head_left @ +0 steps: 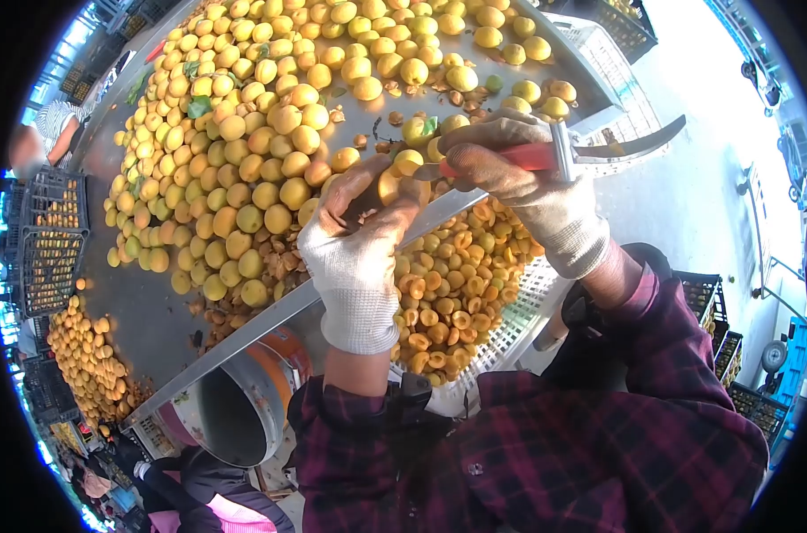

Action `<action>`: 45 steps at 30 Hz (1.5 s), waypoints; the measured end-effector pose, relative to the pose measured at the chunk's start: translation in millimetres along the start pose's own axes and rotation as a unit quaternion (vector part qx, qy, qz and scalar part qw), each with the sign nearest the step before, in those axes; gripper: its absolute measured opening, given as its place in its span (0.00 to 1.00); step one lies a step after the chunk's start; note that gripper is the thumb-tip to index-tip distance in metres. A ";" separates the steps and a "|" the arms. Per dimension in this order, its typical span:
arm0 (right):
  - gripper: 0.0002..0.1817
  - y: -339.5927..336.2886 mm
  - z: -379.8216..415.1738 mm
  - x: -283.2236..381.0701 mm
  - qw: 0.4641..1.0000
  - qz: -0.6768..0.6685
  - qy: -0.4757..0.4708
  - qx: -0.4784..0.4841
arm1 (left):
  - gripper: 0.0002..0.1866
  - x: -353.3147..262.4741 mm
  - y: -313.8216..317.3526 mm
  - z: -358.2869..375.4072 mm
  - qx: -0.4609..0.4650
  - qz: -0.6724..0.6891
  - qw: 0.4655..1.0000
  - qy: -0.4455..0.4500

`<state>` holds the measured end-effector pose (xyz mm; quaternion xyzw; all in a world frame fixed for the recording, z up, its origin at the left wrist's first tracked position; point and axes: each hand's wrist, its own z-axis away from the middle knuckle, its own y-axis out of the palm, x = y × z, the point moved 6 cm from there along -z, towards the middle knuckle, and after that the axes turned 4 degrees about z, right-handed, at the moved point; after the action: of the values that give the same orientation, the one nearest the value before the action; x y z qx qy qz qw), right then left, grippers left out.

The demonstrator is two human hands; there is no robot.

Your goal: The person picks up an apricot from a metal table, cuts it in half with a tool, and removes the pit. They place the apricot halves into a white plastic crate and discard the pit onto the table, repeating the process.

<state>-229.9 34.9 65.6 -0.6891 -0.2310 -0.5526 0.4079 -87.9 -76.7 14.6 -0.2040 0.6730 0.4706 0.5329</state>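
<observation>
My left hand [355, 249], in a pale, stained glove, is closed around a yellow-orange apricot [388, 188] above the table's near rim. My right hand [532, 182], gloved the same way, grips a red-handled cutting tool [535, 156] that looks like pruning shears. Its curved steel blade [639, 147] points right, while the other end reaches toward the apricot in my left hand. Below my hands, halved apricots [457, 289] fill a white plastic crate [519, 324]. Whole apricots [244, 151] lie heaped across the metal table beyond my left hand.
The metal table's raised rim [270, 330] runs diagonally before me. Under it stands a bucket [230, 417]. Black crates [53, 244] of fruit are stacked at far left, near another person [57, 133]. Someone in dark and pink clothing [217, 502] is at lower left.
</observation>
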 end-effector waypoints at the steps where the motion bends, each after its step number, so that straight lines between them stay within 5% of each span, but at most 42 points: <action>1: 0.17 1.5 0.2 -0.2 1.000 0.013 0.001 0.009 | 0.21 -0.9 -0.3 0.6 -0.019 -0.026 0.999 0.007; 3: 0.17 2.4 -2.2 -3.9 1.000 0.025 0.003 0.019 | 0.20 -1.1 -4.1 1.6 -0.039 -0.054 0.998 0.014; 5: 0.19 10.8 3.6 22.4 0.915 0.231 -0.327 0.043 | 0.19 -2.5 -4.9 1.8 -0.025 -0.082 0.996 0.030; 6: 0.19 11.2 5.7 22.1 0.916 0.229 -0.325 0.042 | 0.19 -5.6 -5.1 2.6 -0.025 -0.084 0.996 0.028; 7: 0.20 4.7 -1.2 3.4 0.987 0.075 -0.133 0.040 | 0.19 -4.9 -4.9 3.9 -0.019 -0.030 0.999 -0.023; 8: 0.21 4.2 -0.5 -19.7 0.994 -0.084 0.066 0.036 | 0.18 -3.2 -3.4 5.1 -0.013 0.024 0.997 -0.074; 14: 0.22 20.2 -10.9 -85.0 0.935 -0.323 0.141 0.045 | 0.20 5.1 -3.4 1.3 -0.009 0.030 0.989 -0.147; 16: 0.23 31.9 -7.3 -95.6 0.847 -0.500 0.165 0.075 | 0.21 8.4 -6.6 0.0 -0.009 0.036 0.987 -0.157; 17: 0.23 34.1 -5.7 -92.5 0.846 -0.501 0.166 0.075 | 0.21 10.4 -7.0 -0.2 -0.009 0.043 0.985 -0.167; 20: 0.23 27.5 -4.2 -78.6 0.884 -0.443 0.145 0.034 | 0.21 9.2 -5.1 -0.1 -0.016 0.035 0.986 -0.164; 22: 0.23 13.1 -9.0 -60.8 0.969 -0.229 0.058 0.066 | 0.21 7.9 -4.7 0.7 -0.005 0.041 0.987 -0.154; 24: 0.20 8.2 -8.9 -46.6 0.968 -0.237 0.065 0.046 | 0.20 10.3 0.9 2.3 0.011 0.047 0.988 -0.145; 26: 0.17 6.9 -8.1 -39.7 0.983 -0.162 0.066 0.051 | 0.20 6.7 5.7 4.1 0.011 -0.205 0.979 -0.016; 30: 0.12 3.9 -4.5 -24.7 0.991 -0.106 0.083 0.005 | 0.18 11.3 12.6 4.0 0.085 -0.316 0.940 0.091; 32: 0.12 4.6 -5.5 -27.0 0.985 -0.118 0.129 0.008 | 0.18 13.4 13.4 1.3 0.086 -0.300 0.946 0.090; 34: 0.12 0.9 -11.6 -22.4 0.992 -0.121 0.004 -0.020 | 0.17 11.1 16.7 0.5 0.083 -0.281 0.952 0.091; 36: 0.13 -5.0 -11.8 -21.7 0.989 -0.146 0.030 -0.017 | 0.18 22.6 13.6 0.5 0.037 -0.144 0.987 -0.068; 39: 0.15 -10.3 -15.1 -23.5 0.992 -0.118 0.012 -0.033 | 0.19 38.2 0.9 -3.6 -0.014 -0.022 0.987 -0.157; 42: 0.16 -6.3 -13.8 -26.7 0.997 -0.059 -0.036 -0.026 | 0.21 31.3 2.1 -4.9 -0.035 -0.031 0.989 -0.139; 44: 0.15 6.2 -11.1 -19.9 0.983 0.175 -0.042 0.022 | 0.22 27.2 -3.3 -0.3 -0.034 0.001 0.996 -0.083; 45: 0.16 9.7 -13.4 -23.9 0.984 0.176 -0.016 0.036 | 0.21 23.4 -1.7 -1.4 -0.015 0.000 0.998 -0.061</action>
<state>-236.8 21.7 40.7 -0.7127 -0.1319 -0.4522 0.5197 -95.5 -73.4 -7.4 -0.1825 0.6320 0.4921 0.5701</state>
